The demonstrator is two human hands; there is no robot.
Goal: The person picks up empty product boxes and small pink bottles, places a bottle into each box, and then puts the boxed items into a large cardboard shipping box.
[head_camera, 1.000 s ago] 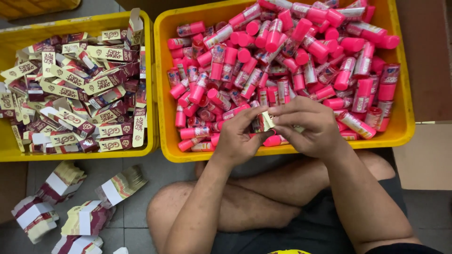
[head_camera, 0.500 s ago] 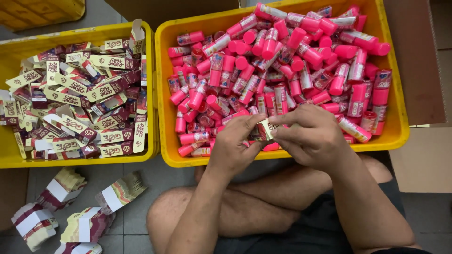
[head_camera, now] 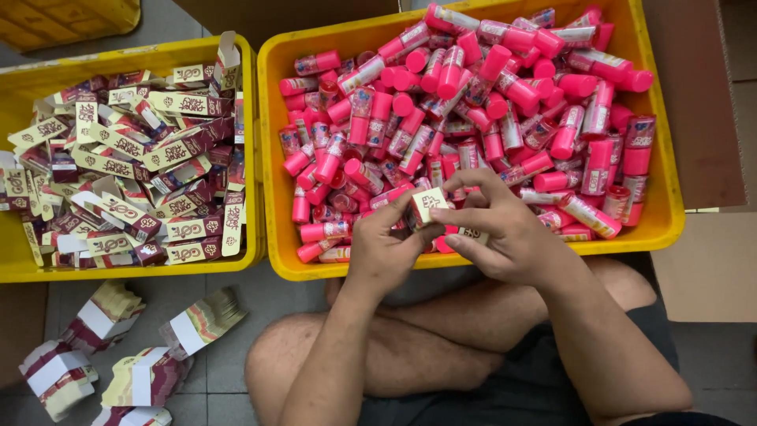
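Right crate [head_camera: 670, 221]: yellow plastic, heaped with pink-capped tubes [head_camera: 473, 87]; you work just over its near rim.
Left crate [head_camera: 256, 197]: yellow too, piled with small printed cartons [head_camera: 126, 158], some with flaps open.
Floor stacks [head_camera: 197, 323]: banded bundles of flat carton blanks lie by your knee, well apart from your hands.
Left hand [head_camera: 382, 248]: fingers curled, thumb and fingertips pinching the near side of the small carton [head_camera: 428, 207].
Right hand [head_camera: 505, 237]: half closed, fingertips on the carton's top flap; whether a tube sits inside is hidden.
Small carton: held between both hands above the right crate's front edge. You can judge it light thin card that creases easily, so grip it by the edges and corners, not the flat faces.
Tubes: probably hard, smooth and prone to roll; take one round the body.
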